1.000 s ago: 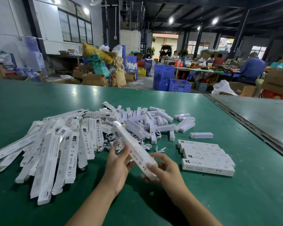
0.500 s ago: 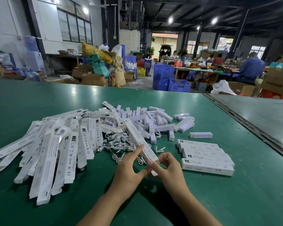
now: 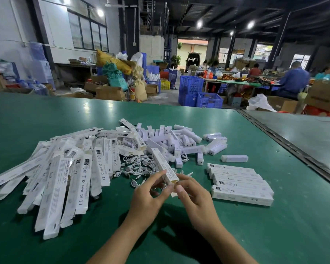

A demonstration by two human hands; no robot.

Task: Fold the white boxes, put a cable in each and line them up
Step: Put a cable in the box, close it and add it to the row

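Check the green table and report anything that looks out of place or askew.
One small white block lies alone, apart from the loose pile and just beyond the lined-up boxes. The flat boxes on the left are fanned untidily. The box in the left hand and right hand has its near end open; nothing looks damaged.

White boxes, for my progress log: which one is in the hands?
The folded box pinched at its open near end by the left hand and right hand. The others lie on the table: a finished row at right, flat blanks piled left.
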